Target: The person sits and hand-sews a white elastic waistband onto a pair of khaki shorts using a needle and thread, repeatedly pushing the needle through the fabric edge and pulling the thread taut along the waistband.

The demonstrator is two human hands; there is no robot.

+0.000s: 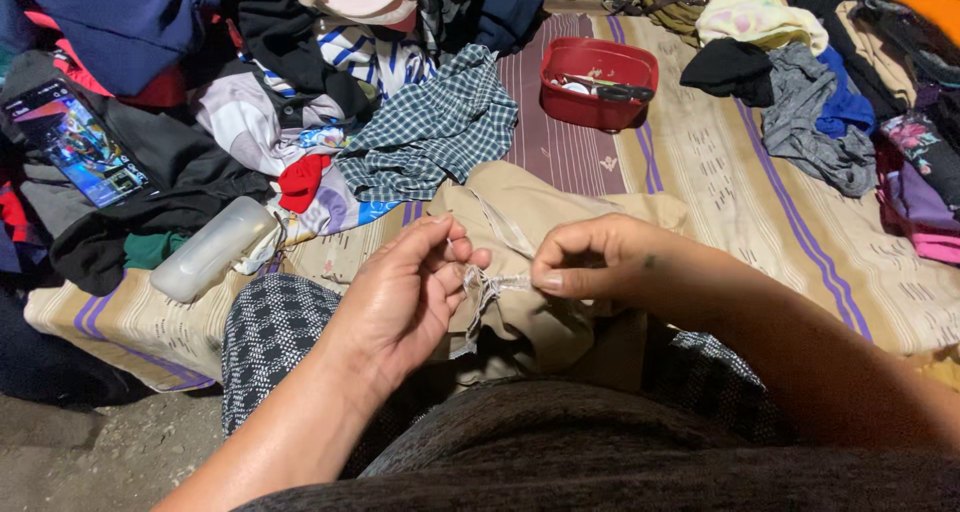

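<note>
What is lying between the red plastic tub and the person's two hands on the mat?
In the head view, a beige garment lies between the red tub and the hands: left hand, right hand. Both pinch a whitish strip.

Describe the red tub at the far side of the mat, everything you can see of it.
The red tub is a small rectangular container with rounded corners, plastic by the look of it, open with no lid. It stands upright on the striped mat, past the beige garment that both hands work on. Scissors with dark handles lie across its top, and small pale items sit inside, too small to identify. Neither hand touches it; the checked cloth lies to its left, apart.
</note>
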